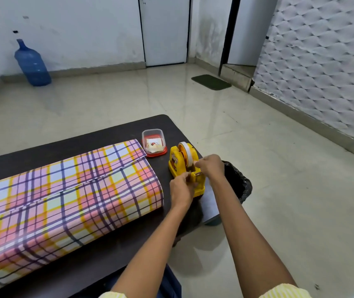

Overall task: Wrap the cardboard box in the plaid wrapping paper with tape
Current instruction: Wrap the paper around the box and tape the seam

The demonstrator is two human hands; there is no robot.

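The plaid wrapping paper [64, 194] lies folded over the long box on the dark table [107, 250], its two edges meeting in a seam along the top; the cardboard itself is hidden. A yellow tape dispenser [179, 163] with a white tape roll [185, 152] stands at the table's right end. My left hand [181, 190] grips the dispenser's near end by the cutter. My right hand [211, 166] pinches at the tape just above the cutter. The strip of tape between my fingers is too small to make out.
A small clear container with a red lid [154, 143] sits behind the dispenser. A bin lined with a black bag [239, 181] stands on the floor just right of the table. A white sheet [209, 201] hangs at the table's right edge. A blue water jug [32, 65] stands by the far wall.
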